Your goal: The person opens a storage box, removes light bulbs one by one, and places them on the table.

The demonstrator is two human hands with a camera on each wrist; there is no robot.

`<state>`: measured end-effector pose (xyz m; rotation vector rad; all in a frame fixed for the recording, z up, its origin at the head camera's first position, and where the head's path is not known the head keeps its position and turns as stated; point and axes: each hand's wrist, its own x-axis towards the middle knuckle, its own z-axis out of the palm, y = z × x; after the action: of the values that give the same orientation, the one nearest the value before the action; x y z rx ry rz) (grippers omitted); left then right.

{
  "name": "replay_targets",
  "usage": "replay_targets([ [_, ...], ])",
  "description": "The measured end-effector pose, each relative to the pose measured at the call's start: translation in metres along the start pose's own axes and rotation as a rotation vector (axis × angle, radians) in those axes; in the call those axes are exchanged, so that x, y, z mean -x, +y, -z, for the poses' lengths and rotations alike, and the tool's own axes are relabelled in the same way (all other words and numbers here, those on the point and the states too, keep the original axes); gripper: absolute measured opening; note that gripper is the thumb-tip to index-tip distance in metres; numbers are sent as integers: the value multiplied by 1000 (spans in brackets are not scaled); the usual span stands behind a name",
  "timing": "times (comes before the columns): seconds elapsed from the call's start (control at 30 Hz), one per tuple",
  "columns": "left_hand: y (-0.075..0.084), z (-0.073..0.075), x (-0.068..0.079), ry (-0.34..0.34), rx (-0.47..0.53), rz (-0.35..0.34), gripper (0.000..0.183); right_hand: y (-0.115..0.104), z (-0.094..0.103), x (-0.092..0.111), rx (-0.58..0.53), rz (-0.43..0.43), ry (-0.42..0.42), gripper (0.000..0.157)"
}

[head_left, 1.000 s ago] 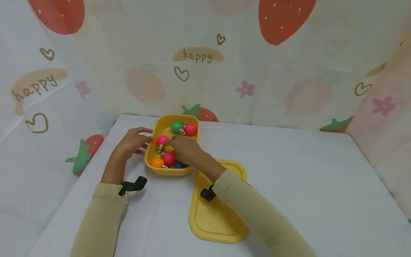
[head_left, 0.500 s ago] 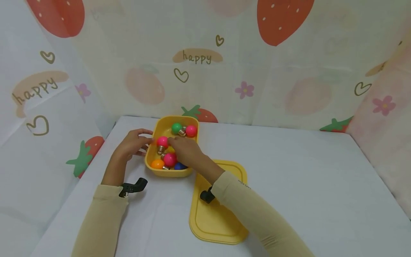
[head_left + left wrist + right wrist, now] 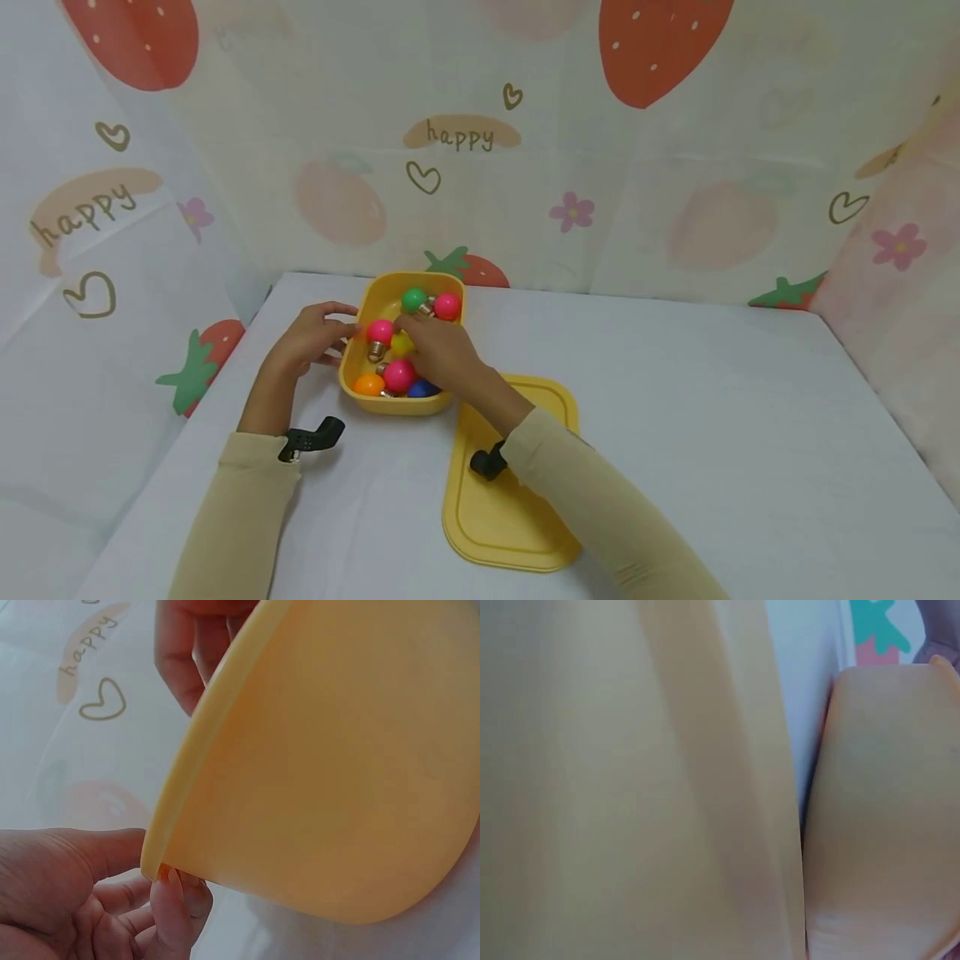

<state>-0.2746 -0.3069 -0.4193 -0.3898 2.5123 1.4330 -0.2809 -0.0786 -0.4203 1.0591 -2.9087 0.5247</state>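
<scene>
A yellow plastic box [image 3: 397, 406] holds several small coloured light bulbs with metal screw bases. My left hand [image 3: 306, 335] grips the box's left side; in the left wrist view its thumb [image 3: 112, 851] lies at the rim and the fingers curl beneath. My right hand [image 3: 444, 346] reaches into the box from the right, index finger and thumb around a yellow light bulb [image 3: 402, 344] that is partly hidden by it. Beside that bulb lie a pink bulb [image 3: 379, 332] and another pink bulb [image 3: 399, 376]. The right wrist view shows mostly the box wall [image 3: 885, 810].
A yellow lid [image 3: 510, 517] lies flat on the white table, near the box's front right corner and under my right forearm. Also in the box are an orange bulb [image 3: 368, 384], a blue bulb [image 3: 423, 389], a green bulb [image 3: 413, 300] and a third pink bulb [image 3: 447, 306].
My right hand has shifted slightly among the bulbs, and more of the yellow bulb shows than half a second ago. The left hand stays at the box's side.
</scene>
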Motion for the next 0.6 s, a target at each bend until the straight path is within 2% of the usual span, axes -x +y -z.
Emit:
replay_targets([
  [0.3,-1,0,0,2,-6,1,57,5,10,16,-114,65,69,48],
  [0.6,0,-1,2,7,-26,2,59,11,19,33,-132,78,82,45],
])
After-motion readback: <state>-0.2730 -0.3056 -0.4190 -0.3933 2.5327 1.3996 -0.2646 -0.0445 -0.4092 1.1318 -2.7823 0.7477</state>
